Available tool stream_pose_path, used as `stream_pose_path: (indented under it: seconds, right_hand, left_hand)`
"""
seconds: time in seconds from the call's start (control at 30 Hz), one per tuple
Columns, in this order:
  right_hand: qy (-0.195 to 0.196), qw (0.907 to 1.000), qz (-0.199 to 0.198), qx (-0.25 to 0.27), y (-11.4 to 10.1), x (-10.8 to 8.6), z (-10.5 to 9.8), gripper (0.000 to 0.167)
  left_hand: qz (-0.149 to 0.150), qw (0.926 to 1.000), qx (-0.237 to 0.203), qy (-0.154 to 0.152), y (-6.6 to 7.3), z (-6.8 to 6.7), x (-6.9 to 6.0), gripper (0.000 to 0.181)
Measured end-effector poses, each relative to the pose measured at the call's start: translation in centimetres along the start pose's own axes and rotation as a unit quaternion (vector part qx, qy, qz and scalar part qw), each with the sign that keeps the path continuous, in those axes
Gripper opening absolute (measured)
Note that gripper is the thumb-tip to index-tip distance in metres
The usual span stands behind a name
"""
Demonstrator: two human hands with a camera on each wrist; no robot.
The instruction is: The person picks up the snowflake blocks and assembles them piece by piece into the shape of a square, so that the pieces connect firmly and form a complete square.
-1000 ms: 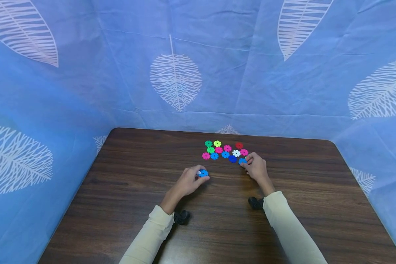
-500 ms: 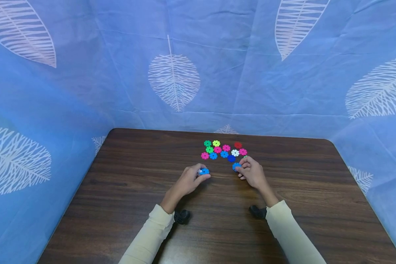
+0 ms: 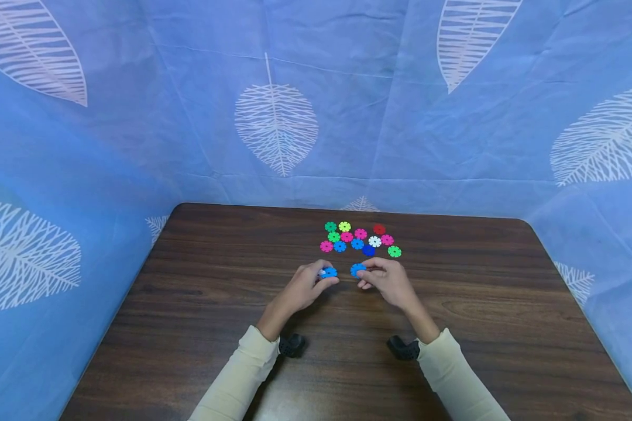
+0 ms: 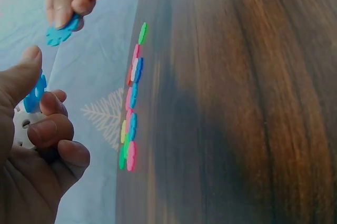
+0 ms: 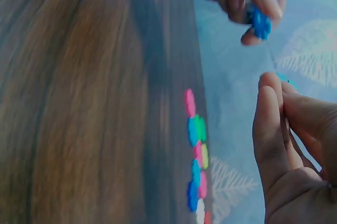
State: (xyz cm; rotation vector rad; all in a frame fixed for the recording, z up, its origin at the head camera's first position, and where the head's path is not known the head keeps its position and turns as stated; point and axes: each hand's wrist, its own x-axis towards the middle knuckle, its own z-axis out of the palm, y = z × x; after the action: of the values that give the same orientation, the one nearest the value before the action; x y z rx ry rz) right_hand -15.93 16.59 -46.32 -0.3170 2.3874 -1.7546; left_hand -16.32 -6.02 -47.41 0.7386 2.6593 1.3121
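Note:
My left hand (image 3: 301, 286) grips a blue notched disc (image 3: 330, 272) joined to a white notched disc (image 4: 23, 124), both raised above the table. Thumb and fingers of my right hand (image 3: 392, 282) pinch a second blue notched disc (image 3: 357, 269), a lighter blue in the left wrist view. A small gap separates the two hands' discs. In the right wrist view my right fingers hide most of the disc they pinch. Beyond the hands, several loose notched discs lie flat, among them a green disc (image 3: 394, 251), a white disc (image 3: 375, 241) and a dark blue disc (image 3: 368, 250).
The discs lie near the far edge of a dark wooden table (image 3: 200, 257). A red disc (image 3: 379, 229) and a yellow disc (image 3: 344, 226) are at the back of the group. Behind the table hangs a blue cloth (image 3: 368, 128) with white leaf prints.
My right hand took a blue disc from the right end of the group and carried it left, close to my left hand. The green disc there is now uncovered. My left hand barely moved.

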Motion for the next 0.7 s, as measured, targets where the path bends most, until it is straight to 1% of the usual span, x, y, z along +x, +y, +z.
stream_pose_path:
  seconds: [0.1, 0.27, 0.5, 0.7]
  right_hand:
    - [-0.017, 0.9997, -0.017, -0.011, -0.4, -0.1, 0.4, 0.027]
    - [-0.038, 0.9989, -0.024, -0.013, -1.0, -0.2, 0.8, 0.025]
    - [-0.044, 0.9985, -0.025, -0.019, -1.6, -0.2, 1.4, 0.023]
    - [-0.042, 0.9988, -0.023, -0.012, -1.5, -0.2, 1.8, 0.022]
  left_hand:
    - [0.003, 1.0000, 0.001, -0.006, 0.3, 0.0, 0.0, 0.029]
    - [0.002, 0.9998, -0.003, -0.020, 0.6, 0.0, -0.2, 0.029]
    - [0.008, 0.9995, -0.012, -0.026, 0.9, 0.0, -0.2, 0.030]
    - [0.014, 0.9994, -0.013, -0.028, 1.2, 0.0, -0.3, 0.030]
